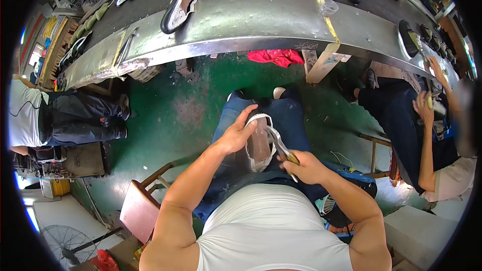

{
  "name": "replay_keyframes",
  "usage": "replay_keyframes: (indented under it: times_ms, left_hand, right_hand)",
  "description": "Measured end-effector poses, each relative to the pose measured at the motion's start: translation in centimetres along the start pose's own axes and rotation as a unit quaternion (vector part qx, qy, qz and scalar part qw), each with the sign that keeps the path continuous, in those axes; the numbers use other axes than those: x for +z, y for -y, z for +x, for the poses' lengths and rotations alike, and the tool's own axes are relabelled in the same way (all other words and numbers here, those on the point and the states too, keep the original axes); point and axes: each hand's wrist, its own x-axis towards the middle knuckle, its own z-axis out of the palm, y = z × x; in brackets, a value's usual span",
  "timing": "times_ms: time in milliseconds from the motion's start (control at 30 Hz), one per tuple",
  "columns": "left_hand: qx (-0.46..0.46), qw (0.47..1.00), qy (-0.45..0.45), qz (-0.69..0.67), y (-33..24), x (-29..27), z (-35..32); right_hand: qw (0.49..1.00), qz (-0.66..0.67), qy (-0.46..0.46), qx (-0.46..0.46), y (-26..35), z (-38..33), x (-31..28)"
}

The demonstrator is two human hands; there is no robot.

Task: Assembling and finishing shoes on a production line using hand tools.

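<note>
- Above a worker's lap, the left hand (236, 134) grips a half-made shoe (258, 145) by its left rim, fingers toward the far end
- Opposite, the right hand (306, 168) is wrapped around the handles of metal pliers (282, 148), their head at the shoe's right edge; whether the jaws pinch it cannot be told
- Underneath, blue jeans (228, 120) bear the shoe, its brown inside facing up
- Step in hand, by all appearances: working the pale edge with the tool; the next move would seem to call for a firm left hold and the nose set squarely on the rim
- Beyond the knees, a metal-edged table (241, 17) carries a white-and-black shoe (179, 11)
- Off to the right, a co-worker (391, 120) sits in dark trousers
</note>
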Motion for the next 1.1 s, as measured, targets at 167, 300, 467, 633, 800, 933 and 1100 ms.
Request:
replay_keyframes:
  times_ms: [167, 300, 467, 633, 800, 933, 1100]
  left_hand:
    - [0.026, 0.994, -0.012, 0.103, -0.2, -0.8, -0.1]
    - [-0.005, 0.997, -0.015, 0.082, -1.1, -1.4, -0.4]
    - [0.030, 0.999, -0.007, 0.029, 0.4, -1.6, 0.0]
    - [0.053, 0.998, -0.003, -0.041, 2.0, -1.6, 0.7]
    - [0.075, 0.996, -0.002, -0.049, 2.7, -1.8, 0.9]
    - [0.030, 0.995, 0.022, -0.096, 2.0, -1.6, 0.0]
    - [-0.031, 0.987, 0.016, -0.158, 0.9, -1.5, 0.3]
  right_hand:
    - [0.993, 0.111, 0.010, -0.037, -0.6, 4.0, 0.9]
    - [0.967, 0.249, 0.038, 0.030, 0.9, 4.6, 1.1]
    - [0.999, -0.003, -0.008, 0.033, 1.4, 5.5, 0.1]
    - [0.933, -0.222, -0.196, -0.202, -2.0, 7.4, 0.9]
    - [0.919, -0.250, -0.218, -0.212, -3.1, 7.6, 1.4]
    - [0.913, -0.335, -0.176, -0.152, -1.0, 4.8, 2.1]
    - [0.867, -0.469, -0.158, -0.058, 2.1, 3.7, 2.7]
